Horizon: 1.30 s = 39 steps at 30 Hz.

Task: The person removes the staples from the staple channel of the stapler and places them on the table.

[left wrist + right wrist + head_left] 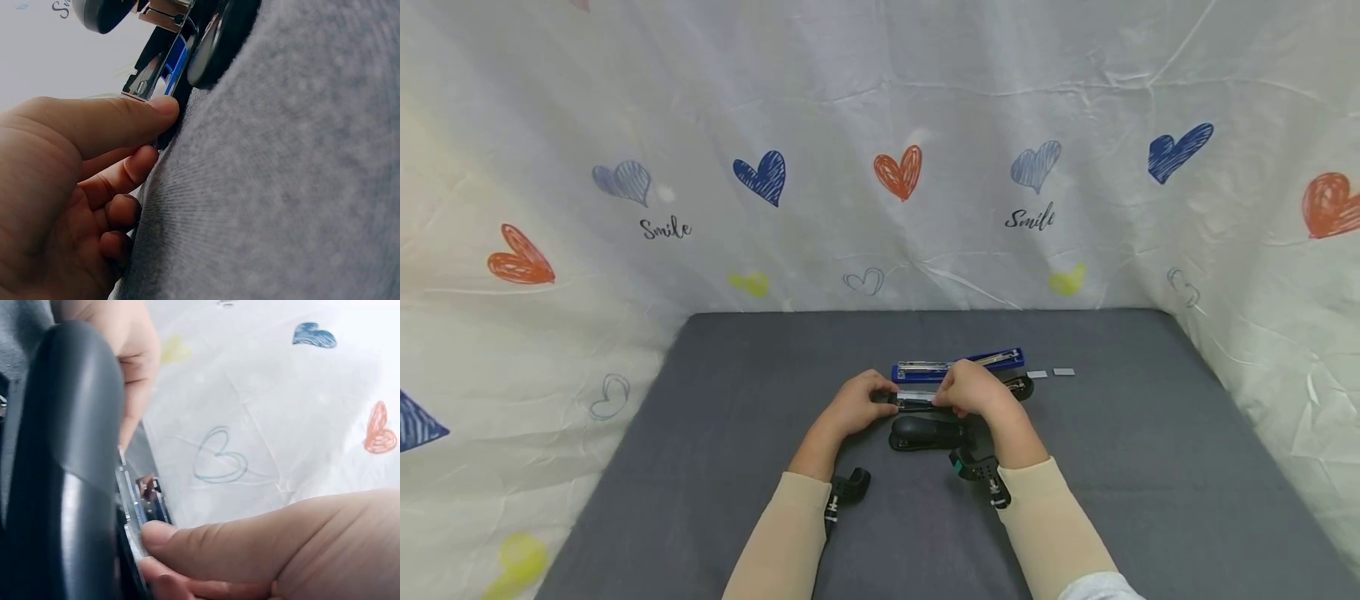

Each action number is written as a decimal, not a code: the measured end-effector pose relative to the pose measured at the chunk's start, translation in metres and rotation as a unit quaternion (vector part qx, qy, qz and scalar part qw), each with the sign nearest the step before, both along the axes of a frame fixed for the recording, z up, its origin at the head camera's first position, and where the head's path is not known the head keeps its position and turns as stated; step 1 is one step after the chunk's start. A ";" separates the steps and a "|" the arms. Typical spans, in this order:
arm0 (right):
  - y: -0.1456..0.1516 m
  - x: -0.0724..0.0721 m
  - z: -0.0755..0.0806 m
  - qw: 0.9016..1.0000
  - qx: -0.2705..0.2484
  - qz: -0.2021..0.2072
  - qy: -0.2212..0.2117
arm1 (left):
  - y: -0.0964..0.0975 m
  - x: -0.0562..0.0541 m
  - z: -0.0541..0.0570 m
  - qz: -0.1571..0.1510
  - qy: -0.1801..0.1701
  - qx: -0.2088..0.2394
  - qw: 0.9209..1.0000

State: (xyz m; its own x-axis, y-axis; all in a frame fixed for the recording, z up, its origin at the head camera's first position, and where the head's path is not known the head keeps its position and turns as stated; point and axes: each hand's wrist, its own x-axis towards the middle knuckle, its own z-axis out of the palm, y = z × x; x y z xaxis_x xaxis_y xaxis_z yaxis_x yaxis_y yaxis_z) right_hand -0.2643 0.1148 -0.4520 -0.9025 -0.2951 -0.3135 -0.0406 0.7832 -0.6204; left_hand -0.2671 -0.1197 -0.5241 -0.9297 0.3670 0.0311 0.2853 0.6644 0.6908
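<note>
An opened black stapler (913, 405) lies across the middle of the table with its metal staple channel exposed. My left hand (859, 400) holds its left end; in the left wrist view the thumb (165, 106) presses on that end from above. Over the channel, my right hand (976, 390) pinches at the stapler with thumb and fingers. Whether a staple strip is between those fingertips is hidden. Just in front lies a closed black stapler (925, 433), large and near in the right wrist view. Behind the hands stretches an opened blue stapler (917, 372).
Two pale staple strips (1063, 372) lie right of the staplers. Grey cloth (760, 400) covers the table. A white printed sheet (820, 108) hangs along the back and sides. Black camera straps (848, 487) sit at both wrists.
</note>
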 end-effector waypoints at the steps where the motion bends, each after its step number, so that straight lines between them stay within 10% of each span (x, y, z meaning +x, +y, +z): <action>1: -0.001 0.000 -0.001 1.000 -0.001 -0.008 0.003 | 0.000 0.000 0.000 0.002 -0.001 0.000 1.000; 19: -0.016 0.027 -0.036 0.975 -0.063 -0.119 0.177 | -0.001 0.001 -0.006 0.002 0.009 0.011 1.000; 39: -0.010 0.029 -0.032 0.969 -0.072 -0.114 0.207 | 0.001 0.000 -0.003 0.003 0.013 0.011 1.000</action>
State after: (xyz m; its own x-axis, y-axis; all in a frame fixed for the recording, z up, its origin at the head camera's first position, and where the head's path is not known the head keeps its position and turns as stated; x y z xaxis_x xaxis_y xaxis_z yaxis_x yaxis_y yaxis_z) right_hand -0.2358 0.1044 -0.4842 -0.9889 -0.0876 0.1196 -0.1463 0.7072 -0.6917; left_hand -0.2671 -0.1186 -0.5275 -0.9306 0.3606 0.0629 0.2995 0.6512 0.6973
